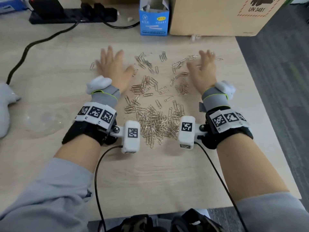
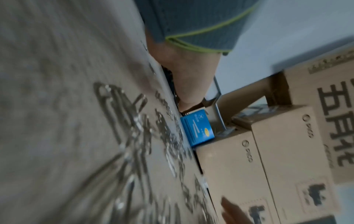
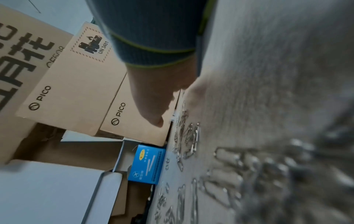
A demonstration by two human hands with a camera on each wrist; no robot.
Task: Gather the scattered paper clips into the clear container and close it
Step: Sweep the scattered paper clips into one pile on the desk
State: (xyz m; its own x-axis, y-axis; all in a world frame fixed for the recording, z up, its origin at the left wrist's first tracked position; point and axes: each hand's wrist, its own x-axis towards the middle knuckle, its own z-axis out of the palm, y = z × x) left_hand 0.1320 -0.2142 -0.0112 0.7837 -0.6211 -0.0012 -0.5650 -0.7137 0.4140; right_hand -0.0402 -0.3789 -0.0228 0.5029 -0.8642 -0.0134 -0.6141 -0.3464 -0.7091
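Several silver paper clips (image 1: 158,124) lie scattered on the light wooden table (image 1: 150,173), thickest in a pile between my wrists and thinner toward the back. My left hand (image 1: 112,65) lies with fingers spread at the left edge of the scatter, and one stray clip (image 1: 92,66) sits just outside it. My right hand (image 1: 203,68) is spread the same way on the right edge, over some clips. Neither hand holds anything. Both wrist views are blurred and show clips (image 2: 134,128) (image 3: 189,139) beside each thumb. A faint clear round thing (image 1: 44,122), likely the container, sits at the left.
A blue carton (image 1: 154,20) and a large cardboard box (image 1: 217,15) stand at the back. A black power strip (image 1: 73,15) with its cable (image 1: 25,51) is at the back left. A grey soft item (image 1: 6,106) lies at the left edge. The table's right edge (image 1: 267,114) is close.
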